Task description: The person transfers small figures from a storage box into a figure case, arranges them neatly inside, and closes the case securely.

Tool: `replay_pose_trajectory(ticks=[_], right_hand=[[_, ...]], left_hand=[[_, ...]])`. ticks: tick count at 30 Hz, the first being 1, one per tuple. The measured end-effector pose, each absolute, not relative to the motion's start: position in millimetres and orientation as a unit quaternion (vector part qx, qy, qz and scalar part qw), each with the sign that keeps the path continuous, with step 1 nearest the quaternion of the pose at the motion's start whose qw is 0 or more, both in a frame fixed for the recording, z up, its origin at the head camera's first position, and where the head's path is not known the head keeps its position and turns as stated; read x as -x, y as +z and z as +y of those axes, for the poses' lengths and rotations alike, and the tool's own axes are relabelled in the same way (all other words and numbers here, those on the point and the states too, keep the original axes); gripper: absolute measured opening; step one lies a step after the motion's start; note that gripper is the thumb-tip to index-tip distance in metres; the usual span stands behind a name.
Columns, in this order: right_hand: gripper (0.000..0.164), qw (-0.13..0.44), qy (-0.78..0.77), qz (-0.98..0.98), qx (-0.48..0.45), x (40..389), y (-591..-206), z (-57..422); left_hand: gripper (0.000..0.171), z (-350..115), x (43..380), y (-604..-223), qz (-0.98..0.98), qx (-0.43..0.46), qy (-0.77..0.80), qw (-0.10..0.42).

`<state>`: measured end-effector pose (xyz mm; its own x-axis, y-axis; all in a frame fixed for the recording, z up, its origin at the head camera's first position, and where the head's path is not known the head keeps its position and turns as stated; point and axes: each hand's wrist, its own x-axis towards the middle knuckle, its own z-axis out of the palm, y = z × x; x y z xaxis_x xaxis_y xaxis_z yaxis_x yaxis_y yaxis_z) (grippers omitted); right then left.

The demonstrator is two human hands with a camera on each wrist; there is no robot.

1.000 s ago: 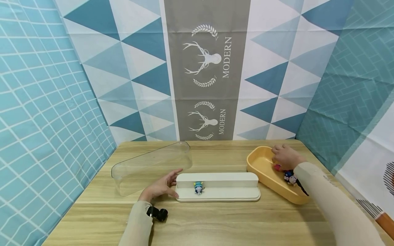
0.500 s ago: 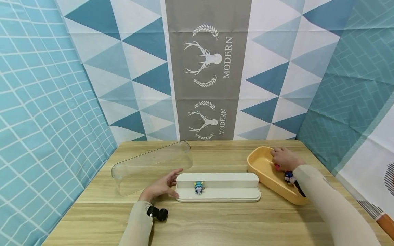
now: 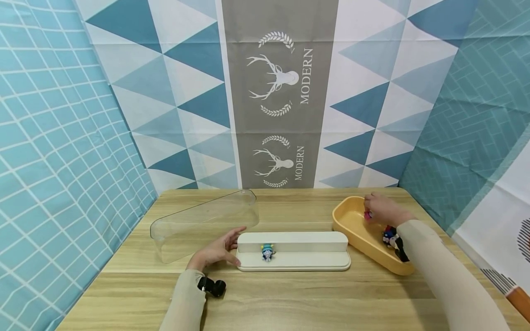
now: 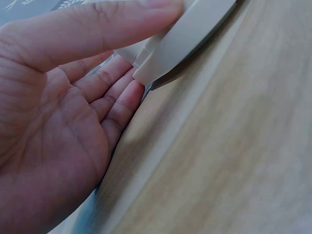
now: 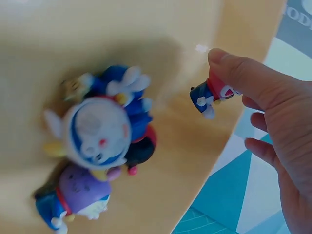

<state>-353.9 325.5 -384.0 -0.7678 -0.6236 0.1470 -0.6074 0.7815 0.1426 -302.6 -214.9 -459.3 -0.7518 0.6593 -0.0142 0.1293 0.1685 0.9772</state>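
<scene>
Right hand (image 3: pixel 383 209) over yellow tray (image 3: pixel 356 220); thumb and fingertip closed tight on small red-and-blue figurine (image 5: pixel 210 93), remaining fingers loosely bent. Tray on wooden table (image 3: pixel 290 299), about 3 o'clock from white stand (image 3: pixel 308 259). More figures lie clustered in tray, around 6 o'clock from right hand, head view: white-headed figurine (image 5: pixel 97 134), and in right wrist view purple-headed figurine (image 5: pixel 83 185) near its 7 o'clock, red-and-black figurine (image 5: pixel 144 148) at its 4 o'clock, partly covered. Left hand (image 3: pixel 217 248) holds stand's 9 o'clock end, grip spread wide, thumb at near corner, fingers reaching round the end. Teal-hatted figurine (image 3: pixel 267 253) on stand's low step, 9 o'clock of its middle. Clear cover (image 3: pixel 203 230) on table, 9 to 10 o'clock from stand.
</scene>
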Motion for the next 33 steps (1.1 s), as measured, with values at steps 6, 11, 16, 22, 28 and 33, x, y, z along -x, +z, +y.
replay_pose_trajectory(ticks=[6, 11, 16, 22, 28, 33], right_hand=[[0.027, 0.068, 0.095, -0.949, -0.294, 353.3, -372.9, 321.8], [0.025, 0.061, 0.185, -0.947, -0.256, 353.3, -369.0, 322.0], [0.025, 0.088, 0.238, -0.938, -0.235, 353.4, -369.0, 320.5], [0.028, 0.116, 0.307, -0.926, -0.185, 352.4, -368.5, 313.7], [0.032, 0.146, 0.368, -0.910, -0.123, 349.9, -365.1, 305.4], [0.036, 0.156, 0.407, -0.896, -0.090, 346.6, -356.9, 296.6]], left_hand=[[0.109, -214.7, 301.4, -457.7, 0.734, -0.260, 0.585, 0.228], [0.109, -213.7, 301.3, -457.0, 0.733, -0.261, 0.585, 0.228], [0.109, -212.8, 301.4, -457.4, 0.731, -0.257, 0.589, 0.229], [0.109, -213.5, 301.3, -457.7, 0.731, -0.255, 0.590, 0.228], [0.109, -213.0, 300.1, -457.4, 0.732, -0.253, 0.589, 0.229], [0.109, -214.1, 300.6, -457.3, 0.735, -0.258, 0.585, 0.226]])
